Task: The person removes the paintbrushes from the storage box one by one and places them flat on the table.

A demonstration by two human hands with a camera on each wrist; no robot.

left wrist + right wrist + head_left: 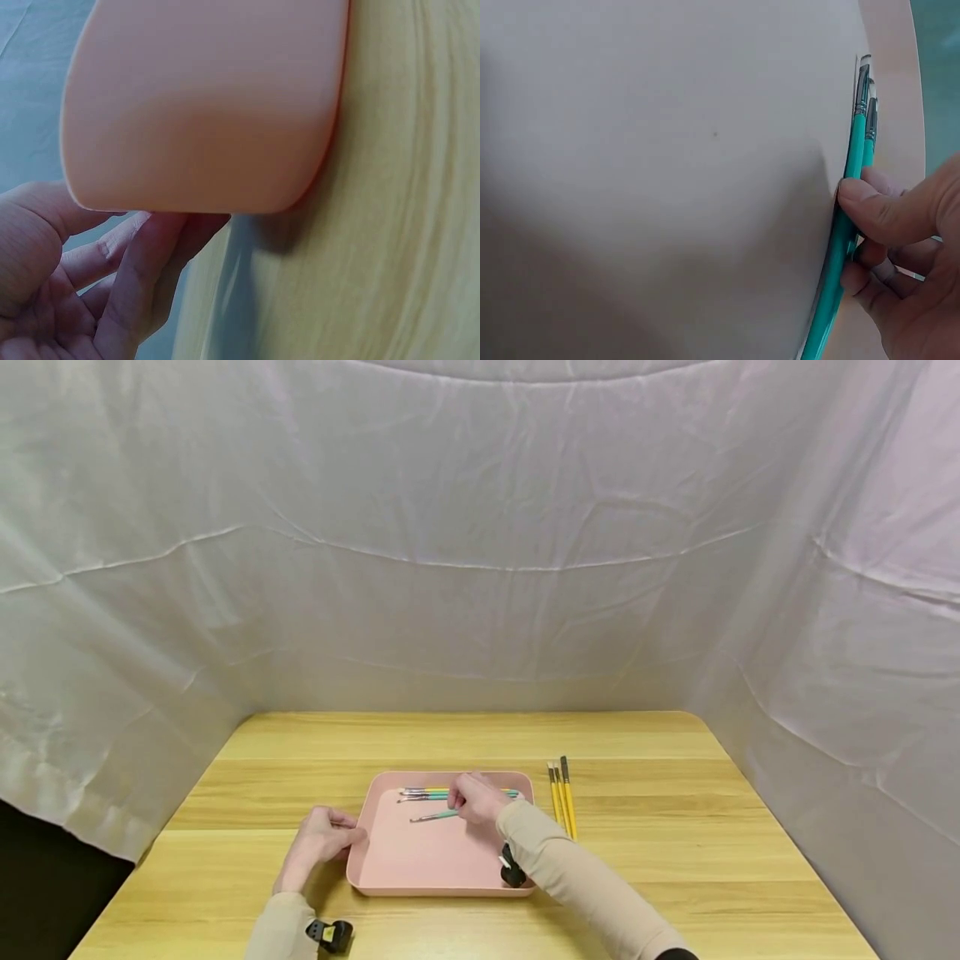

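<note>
Right hand was inside the pink tray, thumb + fingers pinching a teal brush by its handle, w/ more brushes along the far rim. Left hand rested against the tray's left edge, fingers relaxed, holding nothing. Three yellow brushes lay on the table just right of the tray.

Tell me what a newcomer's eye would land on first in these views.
The shallow pink plastic tray at the middle of the pale wooden table, with the right hand pinching a teal-handled paintbrush inside it. The left hand touches the tray's left rim, and three yellow-handled paintbrushes lie side by side on the wood just right of the tray.
</note>
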